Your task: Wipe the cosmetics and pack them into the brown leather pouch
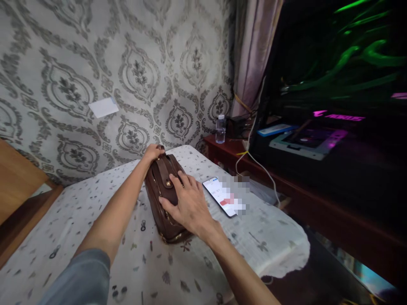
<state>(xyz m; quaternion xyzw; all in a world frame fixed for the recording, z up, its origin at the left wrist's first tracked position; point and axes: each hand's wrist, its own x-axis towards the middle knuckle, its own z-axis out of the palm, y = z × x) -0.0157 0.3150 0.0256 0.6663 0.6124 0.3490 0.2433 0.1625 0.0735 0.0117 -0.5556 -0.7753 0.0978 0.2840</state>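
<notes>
A dark brown leather handbag [160, 182] with gold-coloured zippers and a snap flap lies on the patterned white cloth in the head view. At its far end my left hand [153, 152] is closed around a brown strap or handle, its fingertips partly hidden. My right hand [192, 205] rests on the bag's top and near side, fingers spread and thumb apart, touching the leather beside the snap flap. Just right of the bag, a smartphone [219, 195] with a lit white screen lies face up; part of it is blurred out.
The cloth-covered surface [133, 262] meets a wallpapered wall. Behind at the right, a water bottle [220, 129] stands on a dark red desk [219, 154]. A white cable [263, 167] hangs over the desk's edge. A glass-sided computer case [333, 84] fills the upper right.
</notes>
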